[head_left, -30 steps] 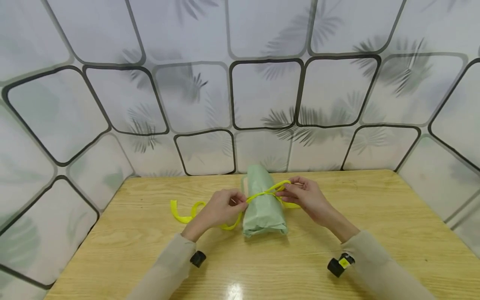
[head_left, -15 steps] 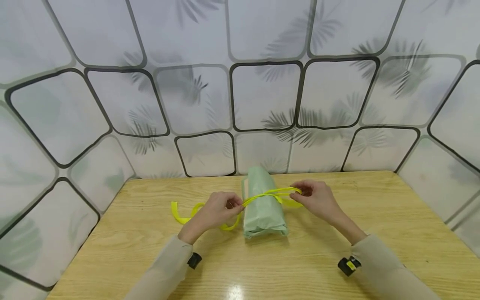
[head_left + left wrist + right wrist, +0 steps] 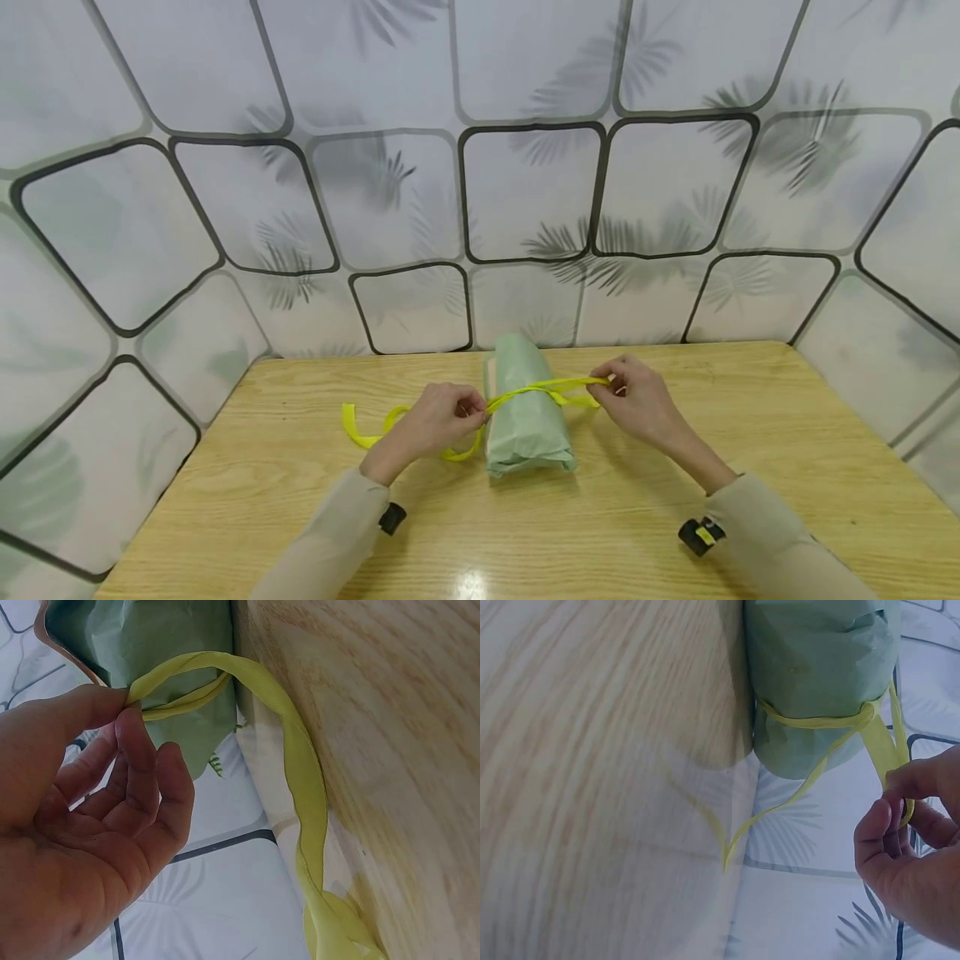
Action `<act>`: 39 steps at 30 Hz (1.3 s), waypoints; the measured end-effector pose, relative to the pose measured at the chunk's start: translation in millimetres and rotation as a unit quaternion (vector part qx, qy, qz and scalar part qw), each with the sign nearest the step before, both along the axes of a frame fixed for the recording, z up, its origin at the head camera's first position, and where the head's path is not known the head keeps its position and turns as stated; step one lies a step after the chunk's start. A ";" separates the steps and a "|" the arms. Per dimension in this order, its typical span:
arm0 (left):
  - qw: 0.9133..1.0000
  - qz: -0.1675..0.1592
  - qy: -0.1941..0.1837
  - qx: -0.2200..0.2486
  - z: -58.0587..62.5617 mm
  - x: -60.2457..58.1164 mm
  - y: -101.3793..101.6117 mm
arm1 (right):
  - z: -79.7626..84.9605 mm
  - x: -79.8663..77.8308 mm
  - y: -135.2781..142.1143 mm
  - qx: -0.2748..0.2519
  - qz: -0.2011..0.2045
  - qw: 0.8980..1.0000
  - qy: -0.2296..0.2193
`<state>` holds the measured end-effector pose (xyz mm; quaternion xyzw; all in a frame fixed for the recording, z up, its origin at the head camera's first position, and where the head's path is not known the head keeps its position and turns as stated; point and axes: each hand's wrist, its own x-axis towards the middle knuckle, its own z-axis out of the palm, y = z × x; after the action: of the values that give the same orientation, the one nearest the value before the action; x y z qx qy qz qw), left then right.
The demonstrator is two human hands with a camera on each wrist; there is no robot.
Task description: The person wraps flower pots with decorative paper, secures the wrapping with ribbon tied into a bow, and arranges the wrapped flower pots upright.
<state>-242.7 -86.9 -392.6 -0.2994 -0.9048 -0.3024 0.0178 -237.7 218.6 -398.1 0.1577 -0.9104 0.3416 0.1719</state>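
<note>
A pale green wrapped package [image 3: 527, 429] lies on the table, a yellow ribbon [image 3: 551, 386] tied around its middle. To its left, my left hand [image 3: 435, 425] pinches the ribbon between thumb and forefinger. Right of the package, my right hand [image 3: 637, 400] pinches a ribbon loop and holds it out taut. In the right wrist view the knot [image 3: 868, 712] sits on the package's side, and a loose ribbon end [image 3: 780, 806] hangs down from it. The left wrist view shows the ribbon's long tail [image 3: 301, 772] curving from the fingertips down to the wooden surface.
The wooden table [image 3: 750, 433] reaches back to a patterned fabric wall [image 3: 532, 192] close behind the package. More of the ribbon's tail [image 3: 360, 435] lies curled on the table left of the left hand.
My right hand has moved to the right, drawing the ribbon loop out from the package into a straighter line. The left hand has stayed nearly in place, still pinching the ribbon.
</note>
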 end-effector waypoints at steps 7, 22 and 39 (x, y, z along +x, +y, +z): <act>1.000 -0.005 0.003 0.006 -2.7 -1.6 1.3 | 2.1 -0.1 4.0 -0.003 -0.011 1.000 -0.006; 1.000 0.001 -0.003 0.004 0.2 -3.1 0.1 | 9.7 -0.2 18.3 -0.170 0.015 0.972 -0.159; 1.000 0.005 -0.015 0.005 -1.9 -2.1 -0.1 | 14.2 -3.4 20.7 -0.485 0.161 0.808 -0.294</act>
<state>-244.9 -87.0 -394.5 -0.2905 -0.9049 -0.3111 0.0066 -241.0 239.3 -383.8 0.0903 -0.5947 0.7916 -0.1069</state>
